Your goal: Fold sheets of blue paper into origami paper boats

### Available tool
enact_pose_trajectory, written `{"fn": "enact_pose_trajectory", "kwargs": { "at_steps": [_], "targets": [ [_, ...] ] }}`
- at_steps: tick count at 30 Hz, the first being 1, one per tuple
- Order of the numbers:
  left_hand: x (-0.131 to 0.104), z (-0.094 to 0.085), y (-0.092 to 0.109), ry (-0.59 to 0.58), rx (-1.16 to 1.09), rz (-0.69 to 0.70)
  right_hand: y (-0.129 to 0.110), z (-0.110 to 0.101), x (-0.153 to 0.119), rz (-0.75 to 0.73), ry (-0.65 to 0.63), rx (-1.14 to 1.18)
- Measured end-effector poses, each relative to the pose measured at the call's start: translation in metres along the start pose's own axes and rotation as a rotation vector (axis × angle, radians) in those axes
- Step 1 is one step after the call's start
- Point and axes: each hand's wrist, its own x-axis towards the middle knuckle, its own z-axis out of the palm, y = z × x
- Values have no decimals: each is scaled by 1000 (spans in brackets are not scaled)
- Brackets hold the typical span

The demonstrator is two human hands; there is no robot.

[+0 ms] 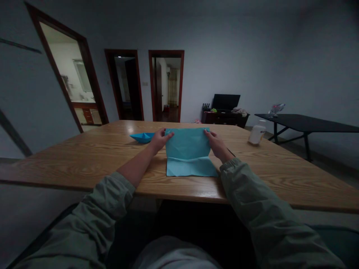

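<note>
A light blue sheet of paper with a crease across it is in front of me. Its lower part rests on the wooden table, and its upper part is raised. My left hand pinches the sheet's upper left corner between thumb and fingers. At the upper right corner, my right hand grips the same sheet. A folded blue paper boat sits on the table just left of my left hand, which partly hides its right end.
The wooden table spans the view. A white bottle stands on its right side. Beyond are a black table at the right, a dark cabinet with a screen, and several doorways.
</note>
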Motion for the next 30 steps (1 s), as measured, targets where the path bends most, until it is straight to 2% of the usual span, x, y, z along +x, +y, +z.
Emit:
{"fn": "enact_pose_trajectory", "kwargs": {
  "at_steps": [5,8,13,16,19,22,24,25,28,30],
  "targets": [
    [4,0,-2,100,27,-11,-1,1,-1,-29,24,-50],
    [5,2,-2,126,37,-16,-1,4,-2,-124,96,-220],
    [4,10,3,269,235,161,-11,18,-9,-330,228,-648],
    [1,20,11,340,347,255,-20,32,-16,-350,255,-678],
    [-4,33,19,352,309,270,-27,48,-25,-380,174,-547],
    [-12,48,23,171,96,209,-30,66,-37,-423,-74,-367],
    [-15,53,24,61,-40,170,-32,76,-44,-462,-191,-388],
    [-15,54,23,43,-80,160,-32,79,-46,-485,-226,-429],
    [-11,50,20,138,-95,148,-31,79,-46,-540,-264,-551],
    [-4,43,16,245,-96,124,-26,73,-40,-561,-192,-579]
  ]
}}
